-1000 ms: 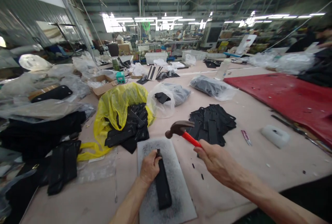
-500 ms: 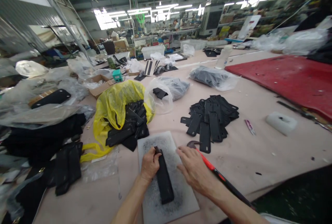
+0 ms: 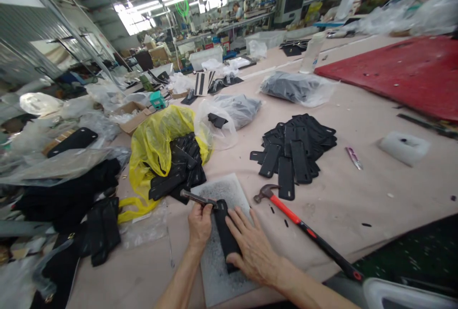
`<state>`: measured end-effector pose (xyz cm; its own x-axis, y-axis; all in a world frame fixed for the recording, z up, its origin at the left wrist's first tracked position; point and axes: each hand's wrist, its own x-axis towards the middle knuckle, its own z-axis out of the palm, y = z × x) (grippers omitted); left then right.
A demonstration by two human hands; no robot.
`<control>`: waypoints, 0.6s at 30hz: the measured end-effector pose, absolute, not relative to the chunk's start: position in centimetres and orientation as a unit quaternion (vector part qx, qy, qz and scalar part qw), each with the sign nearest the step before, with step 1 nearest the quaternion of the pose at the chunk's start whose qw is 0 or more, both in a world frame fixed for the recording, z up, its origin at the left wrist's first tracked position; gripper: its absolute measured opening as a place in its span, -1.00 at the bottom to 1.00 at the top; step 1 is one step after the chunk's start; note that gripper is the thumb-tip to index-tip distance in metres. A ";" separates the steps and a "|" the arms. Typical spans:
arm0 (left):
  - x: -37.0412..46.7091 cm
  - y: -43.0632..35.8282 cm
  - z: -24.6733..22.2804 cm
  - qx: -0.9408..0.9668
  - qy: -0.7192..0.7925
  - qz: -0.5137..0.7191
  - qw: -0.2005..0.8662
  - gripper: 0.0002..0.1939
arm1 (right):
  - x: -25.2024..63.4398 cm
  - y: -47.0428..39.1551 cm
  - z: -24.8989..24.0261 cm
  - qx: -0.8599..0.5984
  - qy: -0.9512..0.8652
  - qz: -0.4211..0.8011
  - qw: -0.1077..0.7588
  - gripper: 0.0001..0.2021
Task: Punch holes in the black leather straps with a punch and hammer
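Note:
My left hand (image 3: 199,223) grips a dark metal punch (image 3: 199,199), tilted nearly level over the top end of a black strap piece (image 3: 222,228). That piece lies lengthwise on a pale, black-smudged board (image 3: 211,271). Across its right side my right hand (image 3: 250,244) rests flat with fingers stretched out. Just right of the board is a claw hammer (image 3: 296,221) with a red and black handle. Beyond it lies a loose pile of black slotted pieces (image 3: 298,149). More black pieces (image 3: 179,166) spill from a yellow plastic bag (image 3: 152,144) at the left.
Clear bags with dark contents (image 3: 293,87) lie farther back. To the right are a small pink cutter (image 3: 353,158), a white roll (image 3: 404,148) and a red sheet (image 3: 393,75). Dark cloth and plastic (image 3: 67,190) crowd the left side. The table edge runs along the lower right.
My right hand has come down and left onto the black strap piece. The punch has been tipped from upright to nearly level, pointing left. The view has shifted.

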<state>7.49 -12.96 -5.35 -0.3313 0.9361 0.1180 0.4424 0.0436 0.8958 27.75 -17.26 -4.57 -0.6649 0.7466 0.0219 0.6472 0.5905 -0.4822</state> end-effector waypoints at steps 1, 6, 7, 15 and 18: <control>7.7 -13.5 -5.1 0.519 0.667 0.464 0.264 -0.74 | 28.1 -17.6 -4.6 -0.377 -0.891 0.230 0.106 -0.09; 8.3 -15.1 -4.8 0.527 0.661 0.464 0.264 -0.75 | 28.0 -15.2 -4.6 -0.361 -0.900 0.219 0.105 -0.21; 8.3 -15.2 -4.9 0.527 0.662 0.465 0.262 -0.75 | 27.5 -13.8 -4.5 -0.371 -0.898 0.211 0.108 -0.24; 8.3 -14.6 -5.6 0.530 0.646 0.476 0.275 -0.77 | 26.4 -7.4 -4.5 -0.358 -0.898 0.238 0.097 -0.10; 8.6 -14.3 -5.8 0.531 0.637 0.483 0.282 -0.78 | 27.4 -8.5 -5.0 -0.370 -0.888 0.253 0.105 -0.15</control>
